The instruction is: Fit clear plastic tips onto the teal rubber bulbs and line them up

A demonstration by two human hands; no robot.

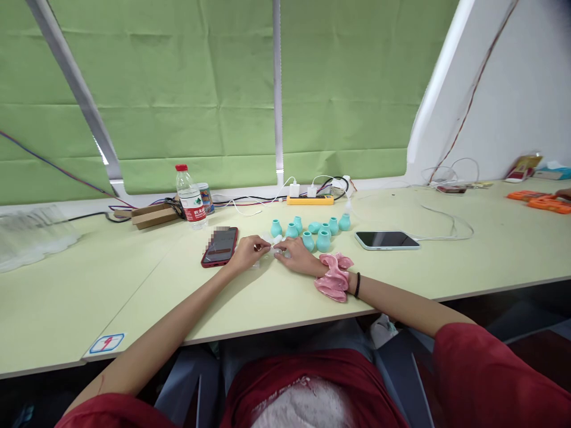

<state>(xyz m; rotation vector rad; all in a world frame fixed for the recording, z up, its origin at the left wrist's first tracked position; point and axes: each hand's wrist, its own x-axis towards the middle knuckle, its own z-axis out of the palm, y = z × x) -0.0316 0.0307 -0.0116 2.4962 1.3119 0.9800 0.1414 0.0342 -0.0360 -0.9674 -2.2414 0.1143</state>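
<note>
My left hand (250,252) and my right hand (297,255) meet over the table, fingertips pinched close together. Between them is a small whitish, translucent piece (272,249), too small to name. More white translucent pieces (278,239) lie just behind and under the fingers. Beyond my right hand stand several turquoise bulb-shaped pieces with open necks (323,241); one of them (314,227) lies on its side. A pink scrunchie (333,277) and a dark bead bracelet (357,285) are around my right wrist.
A phone in a red case (220,246) lies left of my hands, a charging phone (387,240) to the right. Behind are a water bottle (191,202), a can (206,198), a cardboard box (154,215) and a power strip (310,200). Orange objects (542,200) lie far right, near another person's hand.
</note>
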